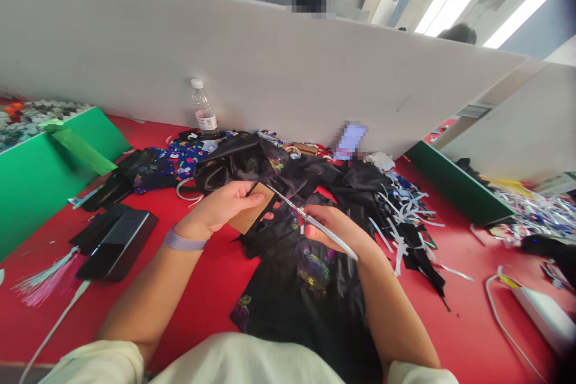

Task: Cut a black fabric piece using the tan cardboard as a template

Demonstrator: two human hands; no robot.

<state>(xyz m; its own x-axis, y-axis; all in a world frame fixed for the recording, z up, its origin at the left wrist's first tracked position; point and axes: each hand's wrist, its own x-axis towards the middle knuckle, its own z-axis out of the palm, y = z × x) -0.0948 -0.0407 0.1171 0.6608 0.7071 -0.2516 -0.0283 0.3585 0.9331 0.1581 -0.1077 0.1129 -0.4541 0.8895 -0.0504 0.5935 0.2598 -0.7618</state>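
Thumb and fingers of my left hand (234, 207) are closed on a flat tan card (252, 210), its lower end pointing towards me. My right hand (330, 225) is closed round a thin, pale strip (330, 234). The strip is white and smooth near my wrist, and dark and light in pattern where it runs up to the card's upper edge; whether the two touch, I cannot tell. Under both hands lies black shiny cloth (306, 312) with glittery coloured prints, spread towards my body. Some fingertips of my right hand are hidden behind the strip.
A water bottle (205, 109) and a phone with a lit screen (350, 141) stand against the white partition (279, 66). White and dark scraps (402, 210) lie to the right. A black device (119, 246) with a cable is at left. Green boards (94, 144) flank the red table (193, 306).
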